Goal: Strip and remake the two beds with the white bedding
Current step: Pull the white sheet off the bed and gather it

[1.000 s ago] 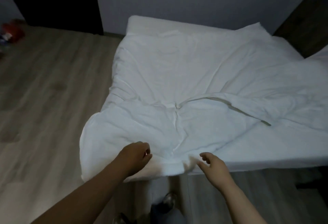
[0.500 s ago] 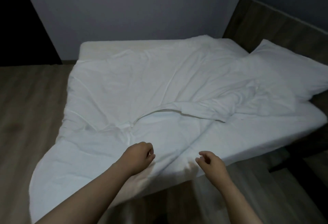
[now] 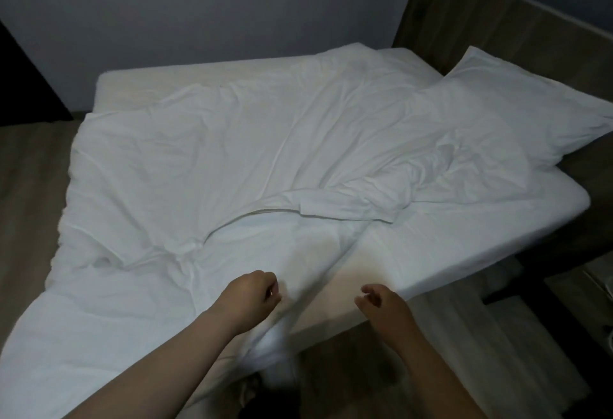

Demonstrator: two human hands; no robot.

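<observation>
Hands over the duvet, lower centre.
Left hand fisted on it, grip unclear; right hand loosely curled, empty, just beside its edge.

Bed in the middle, far side against the wall. Headboard at the right end, standing up behind the pillow. Pillow on the right end of the bed, next to the headboard. Blanket on top of the bed, over the left and middle parts, right end bunched up and touching the pillow. Hangs off the near left corner, down toward the floor. Floor left of the bed and in front of it. Left hand above the blanket near its front edge, right hand to the right of it, above the near edge of the bed, the two apart
</observation>
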